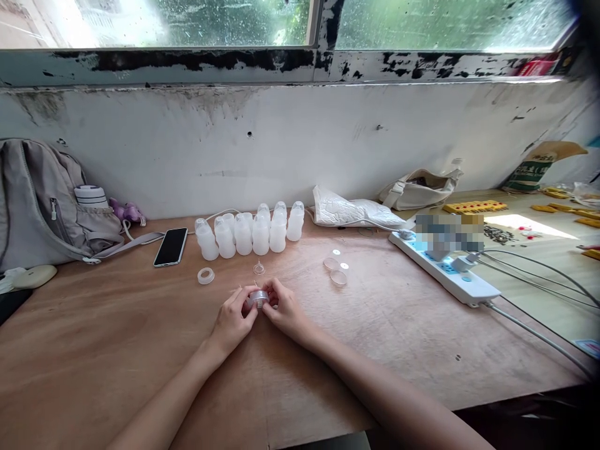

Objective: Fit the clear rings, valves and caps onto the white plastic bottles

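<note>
At the middle of the wooden table, my left hand point(235, 310) and my right hand point(282, 307) are closed on opposite sides of a clear round plastic piece point(258, 298), shaped like a collar or cap. My fingers hide part of its rim. Just beyond it, a clear bottle nipple point(259, 267) stands on the table. A whitish ring collar point(205, 275) lies to the left. Several frosted white baby bottles point(243, 235) stand upright in close rows behind, some with clear domed tops. Right of my hands lie two clear rings point(338, 277) and two small white discs point(344, 266).
A phone point(171, 247) and a grey backpack point(42, 200) are at the left. A white plastic package point(351, 209) and a pale bag point(422, 187) lie along the wall. At the right, a white power strip point(440, 269) with plugged-in cables crosses the table.
</note>
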`<state>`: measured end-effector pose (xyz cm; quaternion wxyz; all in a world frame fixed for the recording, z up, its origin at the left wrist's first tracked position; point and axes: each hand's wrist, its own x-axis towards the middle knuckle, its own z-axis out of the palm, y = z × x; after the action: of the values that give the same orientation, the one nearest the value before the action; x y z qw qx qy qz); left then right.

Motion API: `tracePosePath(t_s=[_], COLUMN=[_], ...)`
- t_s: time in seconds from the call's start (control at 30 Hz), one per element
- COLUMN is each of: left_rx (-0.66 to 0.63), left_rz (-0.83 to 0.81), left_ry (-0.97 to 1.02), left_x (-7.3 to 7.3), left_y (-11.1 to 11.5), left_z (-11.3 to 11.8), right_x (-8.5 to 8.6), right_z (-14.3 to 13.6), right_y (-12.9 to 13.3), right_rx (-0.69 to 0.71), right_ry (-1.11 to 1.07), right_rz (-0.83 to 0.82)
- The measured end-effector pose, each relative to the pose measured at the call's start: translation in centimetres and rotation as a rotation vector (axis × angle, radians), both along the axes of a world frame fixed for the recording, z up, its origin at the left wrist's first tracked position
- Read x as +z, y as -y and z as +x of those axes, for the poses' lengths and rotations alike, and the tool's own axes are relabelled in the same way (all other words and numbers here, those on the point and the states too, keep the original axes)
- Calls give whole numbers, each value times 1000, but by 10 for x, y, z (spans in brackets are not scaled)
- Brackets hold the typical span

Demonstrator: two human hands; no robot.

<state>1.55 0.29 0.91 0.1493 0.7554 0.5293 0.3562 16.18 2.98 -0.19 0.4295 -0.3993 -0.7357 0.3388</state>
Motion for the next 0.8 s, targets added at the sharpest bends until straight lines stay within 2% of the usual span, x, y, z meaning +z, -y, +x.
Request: tracePosePath(t_s=[0.23,0.8], left_rx=[44,130], left_rz=[24,13], left_ry=[-38,-40], left_x=[1,1], left_y=[1,2], left_z=[2,5], right_x=[3,7], right_z=[0,-4], right_y=[0,4], right_rx=[-35,-49], right_ry=[63,38], right_rz=[30,-8])
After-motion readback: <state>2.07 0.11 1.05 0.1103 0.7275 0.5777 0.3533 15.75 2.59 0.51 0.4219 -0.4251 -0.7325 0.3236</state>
